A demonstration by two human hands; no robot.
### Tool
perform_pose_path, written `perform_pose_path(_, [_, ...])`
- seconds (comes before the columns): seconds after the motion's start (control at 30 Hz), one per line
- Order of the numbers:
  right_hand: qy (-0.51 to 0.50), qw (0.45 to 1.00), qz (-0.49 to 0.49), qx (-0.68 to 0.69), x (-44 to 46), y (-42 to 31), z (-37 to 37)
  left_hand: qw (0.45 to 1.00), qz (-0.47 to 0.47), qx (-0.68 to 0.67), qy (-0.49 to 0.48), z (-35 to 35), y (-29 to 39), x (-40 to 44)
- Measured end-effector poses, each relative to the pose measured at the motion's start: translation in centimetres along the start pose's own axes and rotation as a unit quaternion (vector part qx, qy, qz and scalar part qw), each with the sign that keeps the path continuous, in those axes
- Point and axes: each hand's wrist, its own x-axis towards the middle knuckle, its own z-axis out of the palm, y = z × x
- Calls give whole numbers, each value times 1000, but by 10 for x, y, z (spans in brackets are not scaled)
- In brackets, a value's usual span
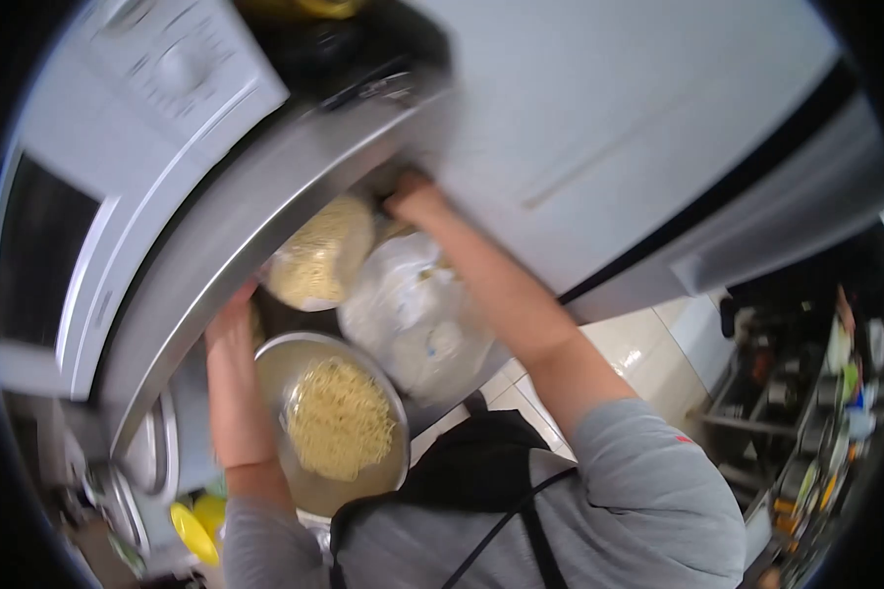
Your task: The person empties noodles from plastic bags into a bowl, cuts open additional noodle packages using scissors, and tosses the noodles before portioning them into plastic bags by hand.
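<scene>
Beneath a steel shelf edge (216, 270), my left hand (234, 312) reaches in beside a clear plastic bag of pale dry noodles (316, 253). Its fingertips are partly hidden at the bag's edge, so I cannot tell whether they grip it. My right hand (417, 199) reaches farther back under the shelf, past a knotted translucent plastic bag (417, 319) with pale contents; its fingers are blurred and partly hidden. Closer to my body, a round metal bowl (399, 424) contains a heap of loose yellowish noodles (339, 417).
A white appliance with a knob (182, 69) stands at the upper left. Large pale panels (619, 108) rise at the upper right. A yellow object (198, 530) is at the lower left. Tiled floor (624, 344) and cluttered shelves (791, 432) lie to the right.
</scene>
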Motion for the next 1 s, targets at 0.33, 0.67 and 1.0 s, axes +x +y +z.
perform_pose_path(0.33, [-44,985,-88,-141,-40,-26,-49,979,-138,153,-2,17,66,-147])
perform_pose_path(0.67, [-100,952,-130,258,-199,-55,-107,940,-63,301,150,-22,67,-223])
perform_pose_path(1.0, [-149,842,-51,516,-268,-71,-16,596,60,783,-168,-33,-21,-294])
